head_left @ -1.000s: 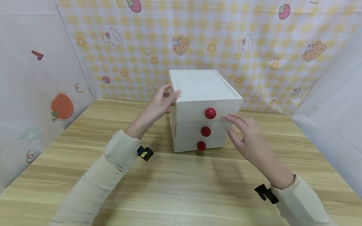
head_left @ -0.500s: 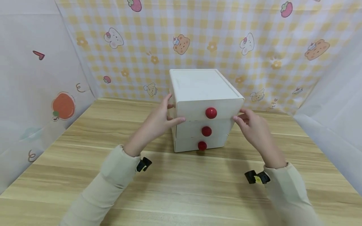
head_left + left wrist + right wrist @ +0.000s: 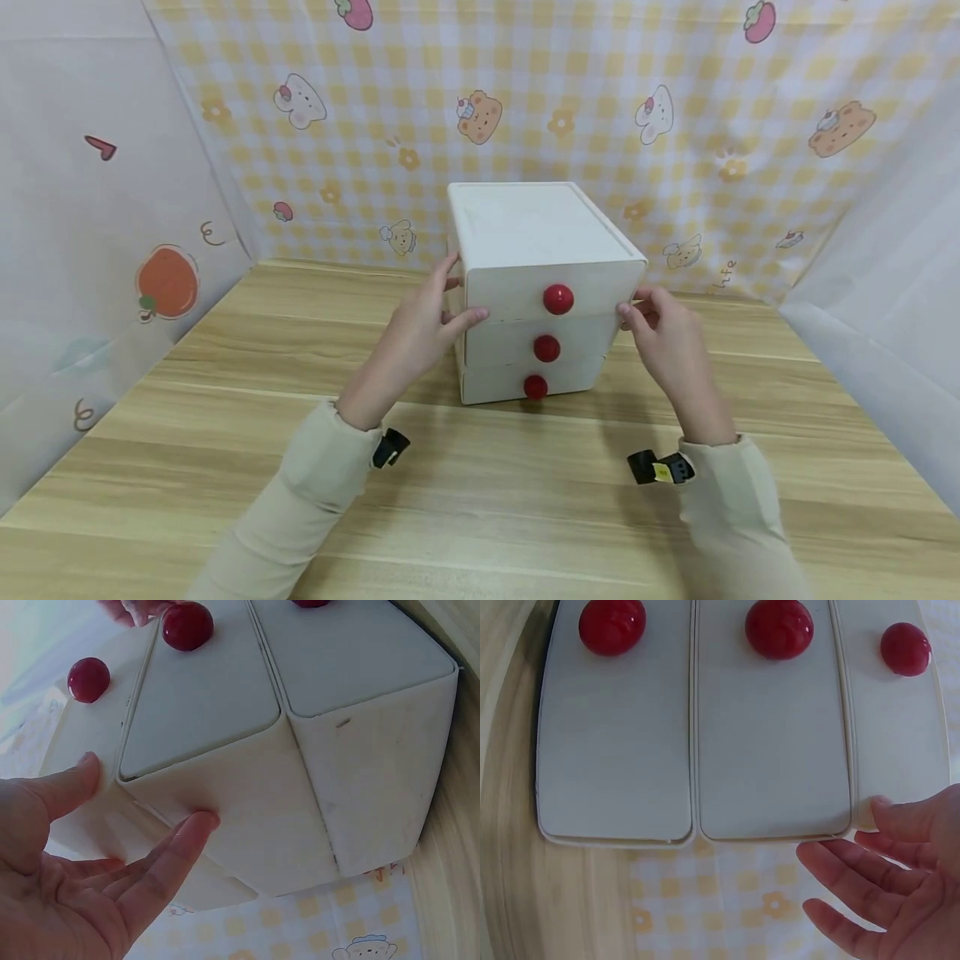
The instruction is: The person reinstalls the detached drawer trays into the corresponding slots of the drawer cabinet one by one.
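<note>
A white cabinet of three stacked drawers (image 3: 547, 221) stands on the table, each drawer front bearing a round red knob (image 3: 558, 299). My left hand (image 3: 420, 329) holds the cabinet's left front corner at the top drawer. In the left wrist view its thumb lies on the front and its fingertips touch the side wall. On the opposite corner, my right hand (image 3: 667, 346) grips the top drawer's right edge, thumb on the front, fingers round the side. The right wrist view shows all three drawer fronts (image 3: 772, 742) closed.
The cabinet rests on a wood-grain table (image 3: 480, 500). Behind it hangs a yellow checked cloth (image 3: 525, 83) with cartoon prints. White cloth walls (image 3: 75, 250) stand on both sides. Each wrist carries a small black camera (image 3: 390, 447).
My right hand has moved from in front of the drawers to the cabinet's right edge. The left hand has lowered from the top edge, its thumb now on the front. The cabinet stays put.
</note>
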Action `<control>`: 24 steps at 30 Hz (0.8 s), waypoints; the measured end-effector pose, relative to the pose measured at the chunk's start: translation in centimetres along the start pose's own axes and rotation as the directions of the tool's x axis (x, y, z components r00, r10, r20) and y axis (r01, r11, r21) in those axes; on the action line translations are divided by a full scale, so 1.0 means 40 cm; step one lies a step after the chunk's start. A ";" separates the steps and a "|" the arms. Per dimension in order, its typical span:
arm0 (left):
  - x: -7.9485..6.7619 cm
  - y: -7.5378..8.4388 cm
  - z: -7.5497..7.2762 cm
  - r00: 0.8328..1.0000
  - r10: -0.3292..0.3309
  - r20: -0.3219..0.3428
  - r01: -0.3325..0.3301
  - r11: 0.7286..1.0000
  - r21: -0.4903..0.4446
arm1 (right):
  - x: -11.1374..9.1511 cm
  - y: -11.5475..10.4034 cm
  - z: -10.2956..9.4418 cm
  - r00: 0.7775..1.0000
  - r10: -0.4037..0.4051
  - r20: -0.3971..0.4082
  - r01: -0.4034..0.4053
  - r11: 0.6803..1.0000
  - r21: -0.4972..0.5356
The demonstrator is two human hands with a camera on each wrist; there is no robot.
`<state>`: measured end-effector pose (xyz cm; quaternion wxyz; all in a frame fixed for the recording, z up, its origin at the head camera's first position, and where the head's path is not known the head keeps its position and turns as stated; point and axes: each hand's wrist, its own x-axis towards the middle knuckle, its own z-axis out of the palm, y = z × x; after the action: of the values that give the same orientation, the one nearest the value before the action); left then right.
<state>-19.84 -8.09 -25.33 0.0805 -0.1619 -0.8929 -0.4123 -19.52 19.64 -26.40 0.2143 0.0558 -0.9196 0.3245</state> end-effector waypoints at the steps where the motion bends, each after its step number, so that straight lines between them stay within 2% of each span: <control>1: 0.000 -0.002 0.003 1.000 0.012 -0.008 -0.012 1.000 0.007 | -0.001 0.000 0.002 1.000 -0.002 -0.010 0.002 1.000 0.001; 6: 0.001 -0.015 0.009 0.998 0.052 -0.034 -0.051 0.998 0.029 | -0.005 -0.002 0.013 0.999 -0.017 -0.046 0.017 1.000 0.005; 13: 0.014 -0.047 0.005 0.996 0.080 -0.026 -0.078 0.995 0.069 | -0.009 -0.009 0.027 0.995 -0.062 -0.079 0.061 0.998 -0.017; 16: 0.021 -0.063 0.004 0.997 0.082 -0.012 -0.082 0.996 0.033 | -0.012 -0.014 0.029 0.993 -0.079 -0.084 0.076 0.997 -0.033; 20: 0.031 -0.083 0.008 0.995 0.097 0.001 -0.097 0.993 -0.064 | -0.018 -0.025 0.025 0.994 -0.091 -0.066 0.087 0.995 -0.054; 24: 0.039 -0.102 0.015 0.991 0.136 -0.004 -0.135 0.984 -0.117 | -0.020 -0.035 0.026 0.994 -0.093 -0.058 0.090 0.994 -0.060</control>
<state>-22.76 -9.77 -28.16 0.0971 -0.2274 -0.8544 -0.4571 -18.82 17.88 -26.67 0.2584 0.0819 -0.9180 0.2894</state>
